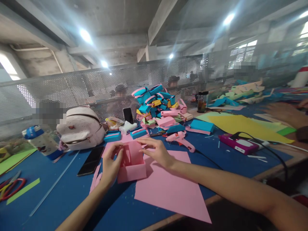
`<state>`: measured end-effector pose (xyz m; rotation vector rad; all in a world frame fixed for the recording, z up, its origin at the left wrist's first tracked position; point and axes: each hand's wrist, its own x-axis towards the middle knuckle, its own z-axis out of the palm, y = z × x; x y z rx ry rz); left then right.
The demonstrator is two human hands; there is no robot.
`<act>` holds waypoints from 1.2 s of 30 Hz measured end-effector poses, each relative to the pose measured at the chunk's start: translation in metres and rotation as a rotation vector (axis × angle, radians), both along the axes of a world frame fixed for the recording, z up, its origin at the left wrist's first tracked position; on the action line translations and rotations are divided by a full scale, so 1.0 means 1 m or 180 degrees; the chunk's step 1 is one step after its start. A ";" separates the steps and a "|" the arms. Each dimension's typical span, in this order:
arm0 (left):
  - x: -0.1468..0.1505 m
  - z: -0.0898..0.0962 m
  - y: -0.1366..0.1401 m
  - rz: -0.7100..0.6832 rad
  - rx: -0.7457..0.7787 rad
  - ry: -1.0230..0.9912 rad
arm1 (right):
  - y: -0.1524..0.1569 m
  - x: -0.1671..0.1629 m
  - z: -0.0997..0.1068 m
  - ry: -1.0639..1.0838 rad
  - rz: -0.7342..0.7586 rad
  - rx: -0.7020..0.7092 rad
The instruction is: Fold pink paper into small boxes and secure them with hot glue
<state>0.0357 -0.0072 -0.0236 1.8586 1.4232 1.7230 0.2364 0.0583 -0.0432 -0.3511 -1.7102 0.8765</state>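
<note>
A pink paper box (132, 172) with an open top stands on the blue table, between my two hands. My left hand (113, 162) grips its left wall, thumb and fingers pinched on the paper. At the box's far right side, my right hand (157, 152) pinches a pink paper flap near the back wall. A large pink paper sheet (173, 186) lies flat under my right forearm and beside the box. Pink paper strips (95, 179) lie left of my left wrist. Beyond my right hand rests a pink glue gun (180, 140) with a black cord.
A black phone (90, 161), a white backpack (80, 128) and a bottle (43, 142) are at left, with scissors (12, 187) nearer. Behind is a pile of paper boxes (156, 106). To the right lie a purple box-shaped device (238, 144), yellow sheets (240, 126) and another person's hand (284, 112).
</note>
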 end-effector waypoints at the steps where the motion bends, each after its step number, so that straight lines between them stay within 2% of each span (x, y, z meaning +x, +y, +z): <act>1: 0.000 0.000 0.000 -0.0025 -0.0026 -0.0017 | 0.000 -0.001 -0.001 0.0004 0.0002 -0.0117; 6: 0.001 -0.003 0.003 0.0031 0.0248 0.0106 | -0.004 -0.006 -0.005 0.0048 0.0268 -0.0659; 10: 0.000 0.002 0.001 0.0075 0.0216 0.0423 | -0.008 -0.010 -0.007 0.0054 0.0436 -0.1083; 15: -0.007 0.034 0.001 -0.0413 0.0232 0.1655 | -0.008 -0.009 0.000 0.0032 0.0734 -0.1368; 19: -0.005 0.065 0.009 -0.1103 -0.0130 0.2160 | -0.003 -0.007 0.004 0.0100 0.1038 -0.1364; 23: 0.005 0.080 0.022 -0.1463 -0.0144 0.2429 | 0.002 -0.006 0.003 0.0073 0.1128 -0.1267; 29: 0.011 0.078 0.031 -0.1359 0.0219 0.3071 | 0.002 -0.003 0.008 -0.0074 0.0965 -0.1291; 33: 0.009 0.066 0.031 -0.1225 0.0730 0.2931 | 0.005 -0.003 0.008 -0.0062 0.0891 -0.1332; 36: 0.007 0.057 0.030 -0.0982 0.0860 0.2826 | 0.006 -0.003 0.007 -0.0074 0.0798 -0.1298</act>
